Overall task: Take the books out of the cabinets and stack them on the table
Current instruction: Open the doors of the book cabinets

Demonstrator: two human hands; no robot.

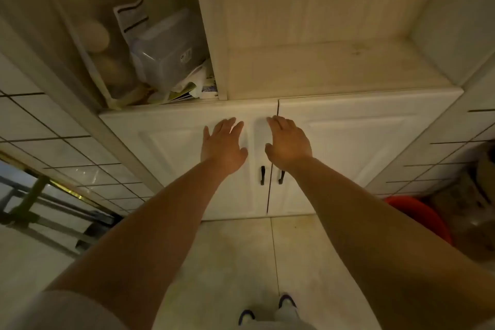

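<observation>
Pale tiled floor [241, 249] underfoot, white cabinet ahead, dim yellowish light over all. Two lower doors, left door [171, 153] and right door [356, 142], shut and meeting at a thin centre seam; smooth painted panels with raised moulded frames. Short dark handles, left handle [262, 175] and right handle [281, 177], upright either side of the seam. Left hand [223, 146] spread flat at the left door's upper panel, fingers straight, gripping nothing; right hand [288, 142] likewise loose and spread, fingers near the seam, nothing held. Both above the handles, apparently touching or just off the wood; cannot tell which. No books in sight: presumably behind these doors. Best to drop each hand to its handle, hook fingers behind, and swing both doors wide together, stepping back so the shoes [267, 308] clear the sweep. Open shelf [321, 67] above right, bare matte wood grain. Upper left compartment crammed: clear plastic box [166, 51], loose papers [184, 91]. Red basin [417, 217] at lower right.
</observation>
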